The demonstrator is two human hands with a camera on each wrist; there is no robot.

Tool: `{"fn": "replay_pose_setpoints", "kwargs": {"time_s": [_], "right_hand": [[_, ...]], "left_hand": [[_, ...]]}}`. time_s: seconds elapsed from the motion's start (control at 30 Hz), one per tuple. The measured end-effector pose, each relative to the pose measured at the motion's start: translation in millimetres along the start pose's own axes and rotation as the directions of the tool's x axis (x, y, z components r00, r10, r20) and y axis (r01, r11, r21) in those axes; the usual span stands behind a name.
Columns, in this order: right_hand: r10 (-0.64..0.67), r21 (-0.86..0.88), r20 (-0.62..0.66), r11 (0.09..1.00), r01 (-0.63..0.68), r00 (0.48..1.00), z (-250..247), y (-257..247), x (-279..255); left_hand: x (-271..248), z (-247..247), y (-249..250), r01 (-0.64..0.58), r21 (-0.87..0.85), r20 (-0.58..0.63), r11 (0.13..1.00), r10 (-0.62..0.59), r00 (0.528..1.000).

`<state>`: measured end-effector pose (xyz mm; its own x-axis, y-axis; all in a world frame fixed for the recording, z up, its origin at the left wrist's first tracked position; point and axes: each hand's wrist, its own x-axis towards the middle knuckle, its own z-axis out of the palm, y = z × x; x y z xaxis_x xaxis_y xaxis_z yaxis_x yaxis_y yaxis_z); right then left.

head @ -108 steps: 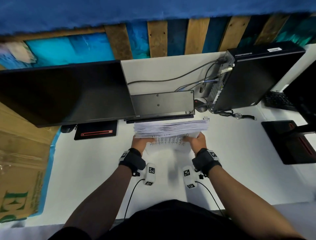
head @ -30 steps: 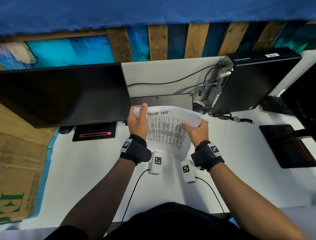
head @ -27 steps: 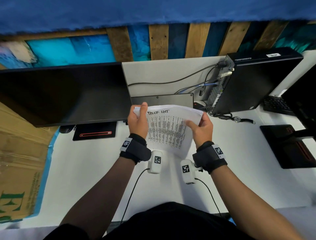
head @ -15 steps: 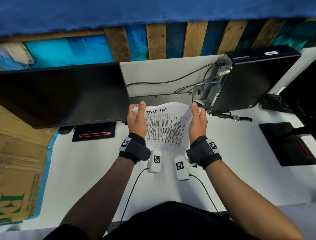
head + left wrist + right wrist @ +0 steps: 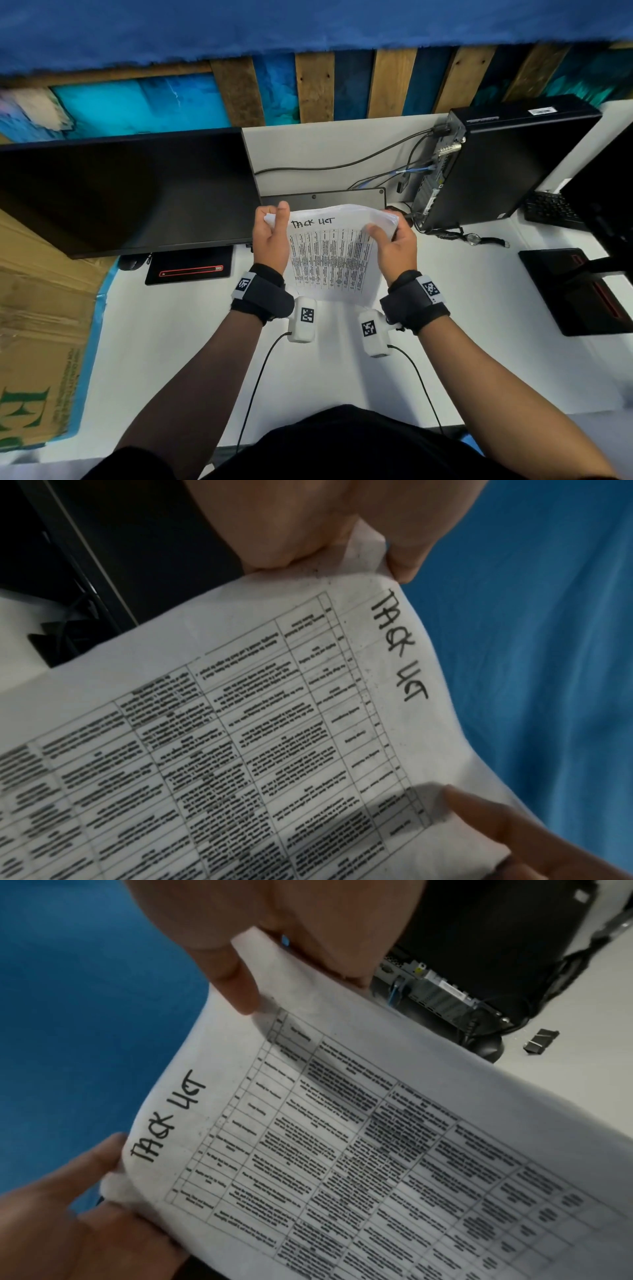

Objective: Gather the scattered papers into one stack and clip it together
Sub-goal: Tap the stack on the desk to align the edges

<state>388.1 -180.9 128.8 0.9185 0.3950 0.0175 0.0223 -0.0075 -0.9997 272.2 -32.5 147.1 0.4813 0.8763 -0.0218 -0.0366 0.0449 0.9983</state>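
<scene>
The left hand (image 5: 270, 240) and right hand (image 5: 397, 246) pinch the top corners of the paper stack (image 5: 334, 260), held upright above the white desk (image 5: 171, 329). Handwriting on its front sheet looks like "TASK LIST" above a printed table too blurred to read.

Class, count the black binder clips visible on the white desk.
1: a small black binder clip lies on the white desk, beside the black computer tower. Others may be hidden behind the papers.

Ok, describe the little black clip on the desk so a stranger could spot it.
Find the black computer tower on the white desk, then its cabled rear end. Just beside it, on bare desk, lies the clip: small, black and wedge-shaped, unlike the thin cables nearby.
</scene>
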Motion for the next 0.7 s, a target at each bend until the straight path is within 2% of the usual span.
{"fn": "replay_pose_setpoints", "kwargs": {"time_s": [0.1,0.17,0.27,0.43,0.53,0.63,0.7], "right_hand": [[0.042,0.033,-0.006,0.999,-0.042,0.999,-2.5,-1.2,7.8],[0.043,0.036,0.013,0.998,-0.044,0.999,-5.6,-1.8,10.3],[-0.007,0.016,0.051,1.0,0.007,0.999,-8.9,-5.9,12.3],[-0.11,0.021,0.084,0.994,0.109,0.99,-8.4,-14.7,12.6],[-0.065,0.008,0.092,0.998,0.064,0.994,-5.4,-2.0,11.0],[0.008,-0.004,0.095,1.0,-0.008,0.995,-1.8,7.8,11.9],[0.006,0.007,0.1,1.0,-0.006,0.995,1.5,5.4,17.9]], "left_hand": [[-2.8,-4.6,0.6,-0.015,-0.115,0.209,0.993,0.039,0.977],[-1.0,-7.7,-1.8,-0.052,-0.046,0.289,0.998,0.063,0.955],[6.2,-12.0,-1.5,-0.077,0.069,0.255,0.995,0.057,0.965],[14.0,-15.3,7.1,-0.078,-0.032,0.23,0.996,0.084,0.97],[14.6,-15.7,-0.6,-0.039,-0.016,0.227,0.999,0.042,0.973],[13.7,-16.1,-16.1,0.061,0.009,0.191,0.998,-0.062,0.98],[16.8,-16.3,-20.1,0.096,0.002,0.169,0.995,-0.095,0.981]]}}
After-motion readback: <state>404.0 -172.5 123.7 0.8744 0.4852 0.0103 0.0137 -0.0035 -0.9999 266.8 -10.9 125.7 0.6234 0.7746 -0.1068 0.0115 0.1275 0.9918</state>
